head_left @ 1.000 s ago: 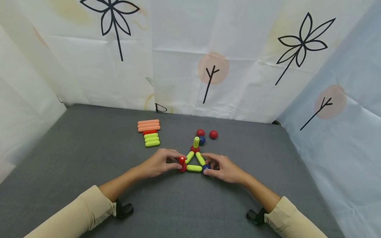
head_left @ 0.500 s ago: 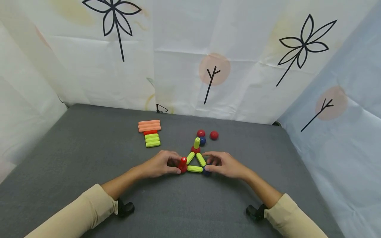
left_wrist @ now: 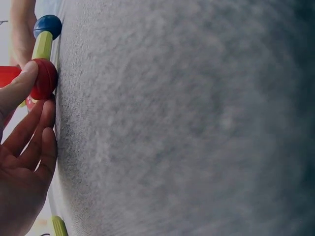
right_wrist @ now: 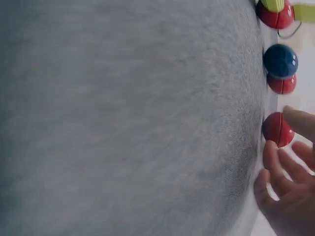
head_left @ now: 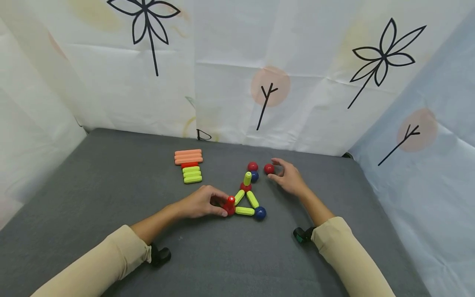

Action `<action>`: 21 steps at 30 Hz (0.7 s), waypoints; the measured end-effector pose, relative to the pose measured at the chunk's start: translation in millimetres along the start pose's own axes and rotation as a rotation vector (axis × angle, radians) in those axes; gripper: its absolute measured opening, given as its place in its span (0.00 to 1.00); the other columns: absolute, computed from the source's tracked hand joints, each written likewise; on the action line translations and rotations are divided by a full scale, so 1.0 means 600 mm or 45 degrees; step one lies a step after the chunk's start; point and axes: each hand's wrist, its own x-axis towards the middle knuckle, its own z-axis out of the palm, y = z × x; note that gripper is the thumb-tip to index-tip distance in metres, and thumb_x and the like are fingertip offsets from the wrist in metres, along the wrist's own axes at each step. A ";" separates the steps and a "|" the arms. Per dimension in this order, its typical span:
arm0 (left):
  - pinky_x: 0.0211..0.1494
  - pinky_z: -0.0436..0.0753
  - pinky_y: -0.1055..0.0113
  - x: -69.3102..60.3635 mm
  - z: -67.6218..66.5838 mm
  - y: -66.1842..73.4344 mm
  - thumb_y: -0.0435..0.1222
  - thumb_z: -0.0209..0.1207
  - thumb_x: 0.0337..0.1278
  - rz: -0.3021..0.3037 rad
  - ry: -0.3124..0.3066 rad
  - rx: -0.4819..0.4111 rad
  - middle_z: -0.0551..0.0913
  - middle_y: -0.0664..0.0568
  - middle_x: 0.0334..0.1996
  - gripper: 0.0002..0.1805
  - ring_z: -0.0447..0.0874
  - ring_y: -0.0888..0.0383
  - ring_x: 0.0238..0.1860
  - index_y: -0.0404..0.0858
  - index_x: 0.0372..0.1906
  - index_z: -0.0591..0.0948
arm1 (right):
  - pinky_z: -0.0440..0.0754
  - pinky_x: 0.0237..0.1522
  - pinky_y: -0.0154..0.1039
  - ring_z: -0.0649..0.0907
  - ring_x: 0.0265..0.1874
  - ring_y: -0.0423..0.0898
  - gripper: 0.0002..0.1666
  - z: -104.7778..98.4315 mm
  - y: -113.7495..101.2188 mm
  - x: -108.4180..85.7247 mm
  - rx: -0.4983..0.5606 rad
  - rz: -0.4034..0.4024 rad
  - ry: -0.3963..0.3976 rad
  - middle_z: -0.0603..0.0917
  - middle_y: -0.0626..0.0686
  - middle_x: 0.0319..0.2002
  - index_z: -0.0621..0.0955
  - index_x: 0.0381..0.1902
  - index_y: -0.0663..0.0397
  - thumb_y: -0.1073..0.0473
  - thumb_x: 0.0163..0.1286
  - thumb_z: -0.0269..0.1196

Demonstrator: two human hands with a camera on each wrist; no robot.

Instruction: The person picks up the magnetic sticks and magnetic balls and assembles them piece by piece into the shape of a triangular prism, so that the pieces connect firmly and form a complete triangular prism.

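Note:
A triangle of yellow-green rods [head_left: 245,211] joined by balls lies on the table. At its left corner is a red ball [left_wrist: 45,79] with a red rod [head_left: 231,201] standing on it; my left hand [head_left: 203,202] holds this ball between thumb and fingers. The right corner is a blue ball [head_left: 260,213]. On the far corner's red ball [head_left: 245,187] a yellow-green rod [head_left: 247,178] stands upright. Farther back, my right hand [head_left: 291,178] has thumb and fingers spread around a loose red ball [right_wrist: 278,130], not closed on it.
Another loose red ball [head_left: 252,166] and a blue ball [right_wrist: 281,61] sit together behind the triangle. To the left lie orange rods [head_left: 188,156], a red rod [head_left: 189,165] and yellow-green rods [head_left: 192,174] in a stack of rows. A printed curtain [head_left: 230,74] borders the table's back edge.
My right hand has left the triangle's blue corner ball and moved back and right to the loose red ball. The left hand stays at the red corner ball.

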 end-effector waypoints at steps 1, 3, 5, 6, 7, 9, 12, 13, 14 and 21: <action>0.50 0.81 0.70 0.000 0.000 0.001 0.37 0.72 0.54 -0.003 -0.002 0.001 0.87 0.54 0.44 0.23 0.82 0.61 0.43 0.37 0.56 0.84 | 0.76 0.35 0.43 0.80 0.32 0.52 0.33 0.001 0.003 0.003 -0.010 0.013 -0.014 0.78 0.66 0.60 0.71 0.67 0.65 0.63 0.67 0.68; 0.49 0.81 0.70 0.000 -0.001 0.001 0.37 0.72 0.54 -0.009 -0.006 0.002 0.87 0.54 0.44 0.23 0.82 0.61 0.43 0.37 0.56 0.84 | 0.77 0.37 0.45 0.80 0.34 0.53 0.30 0.004 0.006 0.007 -0.013 0.027 -0.024 0.80 0.66 0.57 0.73 0.65 0.66 0.63 0.68 0.67; 0.49 0.81 0.70 0.000 -0.001 0.001 0.37 0.72 0.54 -0.013 -0.007 0.005 0.87 0.55 0.44 0.23 0.82 0.60 0.43 0.37 0.56 0.84 | 0.78 0.40 0.48 0.80 0.36 0.55 0.27 0.006 0.007 0.008 -0.002 0.041 -0.011 0.81 0.67 0.55 0.75 0.63 0.66 0.63 0.69 0.66; 0.49 0.81 0.70 0.000 -0.002 0.001 0.36 0.72 0.54 -0.014 -0.008 0.003 0.87 0.55 0.43 0.23 0.82 0.60 0.43 0.37 0.56 0.84 | 0.78 0.41 0.48 0.80 0.37 0.55 0.26 0.008 0.007 0.008 0.004 0.045 0.003 0.81 0.66 0.55 0.75 0.62 0.66 0.63 0.69 0.65; 0.49 0.81 0.69 0.000 -0.002 0.001 0.36 0.72 0.54 -0.012 -0.008 0.004 0.87 0.55 0.43 0.22 0.82 0.60 0.43 0.37 0.55 0.84 | 0.79 0.42 0.48 0.81 0.38 0.56 0.25 0.008 0.007 0.007 0.011 0.043 0.024 0.81 0.66 0.54 0.75 0.62 0.66 0.63 0.70 0.65; 0.49 0.81 0.69 0.000 -0.002 0.000 0.36 0.72 0.54 -0.008 -0.007 0.003 0.87 0.55 0.43 0.22 0.82 0.60 0.42 0.37 0.55 0.84 | 0.80 0.40 0.46 0.82 0.38 0.56 0.24 0.007 0.002 0.007 0.053 0.037 0.078 0.81 0.66 0.52 0.76 0.62 0.65 0.62 0.70 0.65; 0.49 0.82 0.69 0.001 -0.002 -0.001 0.36 0.72 0.54 0.000 -0.007 0.002 0.87 0.55 0.42 0.21 0.82 0.61 0.42 0.37 0.55 0.85 | 0.80 0.36 0.40 0.83 0.37 0.56 0.24 0.000 -0.017 0.004 0.137 -0.001 0.140 0.82 0.64 0.51 0.76 0.62 0.63 0.61 0.71 0.64; 0.49 0.82 0.69 0.001 -0.002 -0.002 0.36 0.72 0.54 0.003 -0.007 0.003 0.87 0.55 0.42 0.21 0.82 0.61 0.42 0.37 0.55 0.85 | 0.79 0.35 0.39 0.83 0.37 0.56 0.24 -0.004 -0.027 0.002 0.170 -0.027 0.147 0.82 0.64 0.51 0.76 0.63 0.63 0.61 0.71 0.64; 0.49 0.82 0.69 0.001 -0.002 -0.002 0.36 0.72 0.54 0.006 -0.006 0.002 0.87 0.55 0.42 0.21 0.82 0.61 0.41 0.37 0.54 0.85 | 0.79 0.34 0.38 0.83 0.37 0.55 0.25 -0.008 -0.038 0.000 0.202 -0.049 0.144 0.82 0.63 0.51 0.76 0.63 0.62 0.60 0.71 0.64; 0.49 0.82 0.69 0.001 -0.001 0.001 0.36 0.72 0.54 0.014 -0.007 -0.012 0.87 0.55 0.42 0.21 0.82 0.61 0.41 0.37 0.54 0.85 | 0.81 0.40 0.42 0.83 0.41 0.55 0.23 -0.017 -0.095 -0.019 0.324 -0.229 -0.026 0.81 0.59 0.51 0.76 0.64 0.58 0.59 0.73 0.63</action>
